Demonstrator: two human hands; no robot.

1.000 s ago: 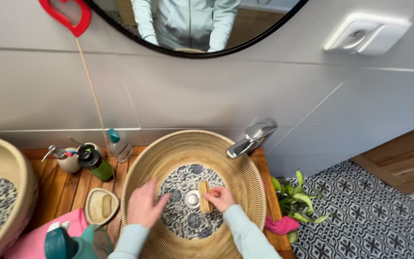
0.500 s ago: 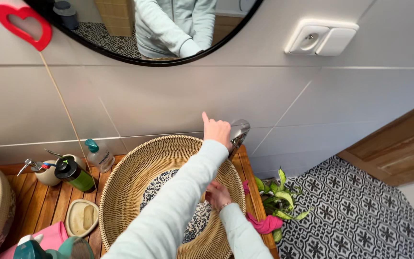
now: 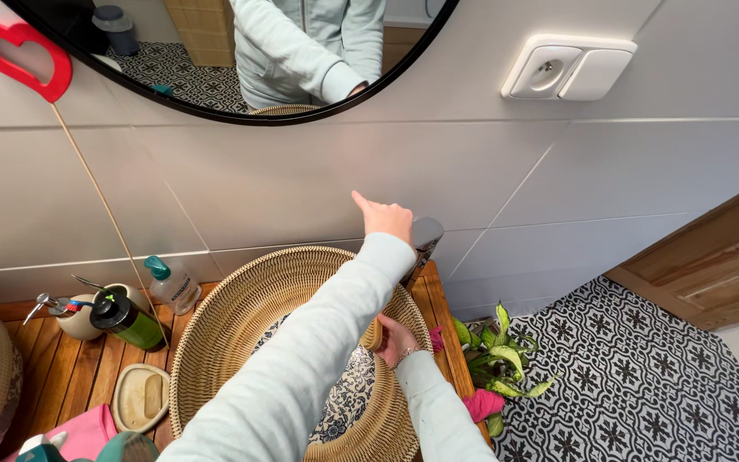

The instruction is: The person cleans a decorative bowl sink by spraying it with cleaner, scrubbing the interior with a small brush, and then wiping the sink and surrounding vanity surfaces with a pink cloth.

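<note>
Left hand [image 3: 384, 220] closed on faucet lever [image 3: 426, 236], forefinger out; right hand [image 3: 397, 339] grips wooden brush [image 3: 373, 334] inside woven basin [image 3: 241, 299].

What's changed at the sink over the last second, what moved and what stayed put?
The left hand left the basin and reached up and across to the chrome tap, where it now rests with the index finger out. The right hand kept hold of the wooden brush, now nearer the basin's right wall. The soap dish and green bottle stayed where they were.
</note>
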